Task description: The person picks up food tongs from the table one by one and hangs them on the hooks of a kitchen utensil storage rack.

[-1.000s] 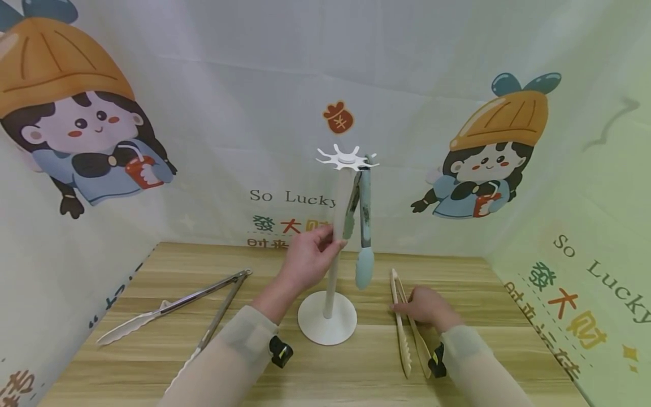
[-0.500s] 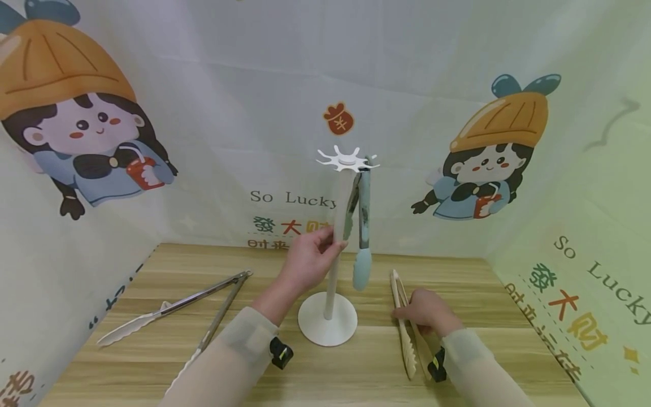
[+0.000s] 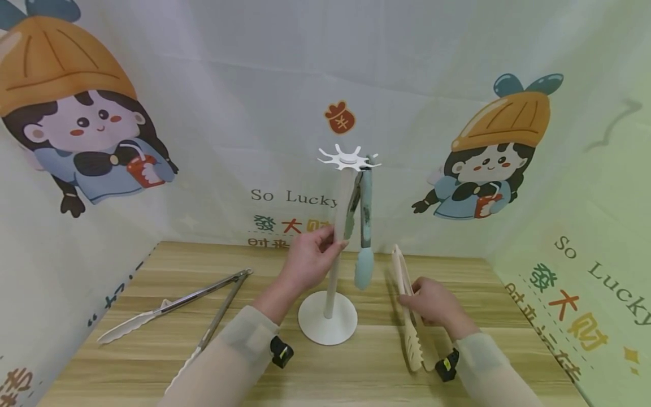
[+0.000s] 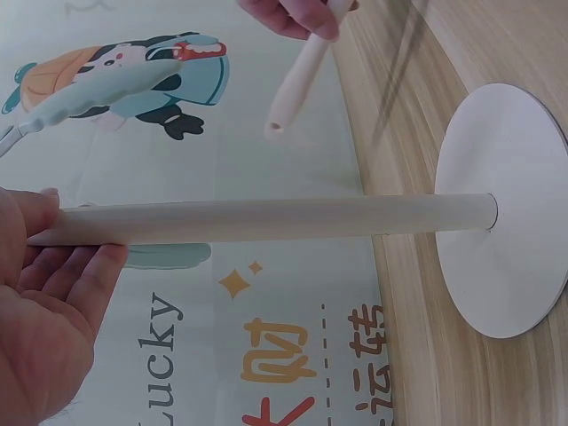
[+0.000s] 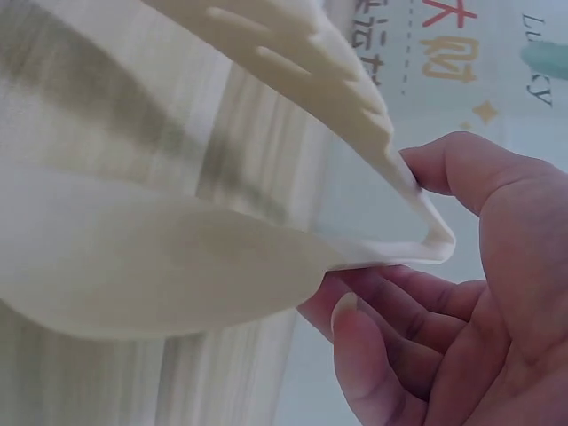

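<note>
Left of your left fingers and lower down, metal tongs lie spread on the wooden table. Your left hand grips the white stand by its pole, with the round base below those fingers and the spoked top above them. Just right of your left fingertips, blue tongs hang from that top. Farther right, your right hand holds the cream tongs, thumb on one arm, fingers on the other. Their hinged end tilts up beyond your fingers, off the table; you can't tell whether the scalloped ends, nearer you, touch it.
</note>
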The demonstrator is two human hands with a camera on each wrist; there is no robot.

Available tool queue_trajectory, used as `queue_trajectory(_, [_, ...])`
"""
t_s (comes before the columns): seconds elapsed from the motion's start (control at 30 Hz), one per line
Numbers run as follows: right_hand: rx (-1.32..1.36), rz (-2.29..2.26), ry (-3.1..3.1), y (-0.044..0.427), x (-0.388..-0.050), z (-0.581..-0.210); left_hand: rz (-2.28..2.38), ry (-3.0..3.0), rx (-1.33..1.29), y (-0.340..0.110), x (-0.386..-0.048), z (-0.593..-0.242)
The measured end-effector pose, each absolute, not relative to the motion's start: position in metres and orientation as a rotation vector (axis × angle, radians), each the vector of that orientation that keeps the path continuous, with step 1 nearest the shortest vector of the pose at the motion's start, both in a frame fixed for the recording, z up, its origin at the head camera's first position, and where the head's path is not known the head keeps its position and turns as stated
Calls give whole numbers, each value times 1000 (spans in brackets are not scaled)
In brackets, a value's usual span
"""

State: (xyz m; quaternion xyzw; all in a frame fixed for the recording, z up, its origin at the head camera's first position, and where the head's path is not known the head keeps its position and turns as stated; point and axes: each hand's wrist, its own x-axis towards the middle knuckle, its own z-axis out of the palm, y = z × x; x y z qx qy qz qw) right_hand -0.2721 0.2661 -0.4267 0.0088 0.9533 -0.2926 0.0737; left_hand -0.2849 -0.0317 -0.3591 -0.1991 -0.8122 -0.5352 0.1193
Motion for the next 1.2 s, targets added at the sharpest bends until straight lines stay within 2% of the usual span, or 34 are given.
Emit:
queue_trajectory(0.57, [-51,-890,3004,267,-263,-403,-1555,-2367,-594,-32,-286,-360])
queue_trajectory(1.2, [-189,-1103,3085,264,-243,-358,-1573,-2395,-571,-31,-286,-361])
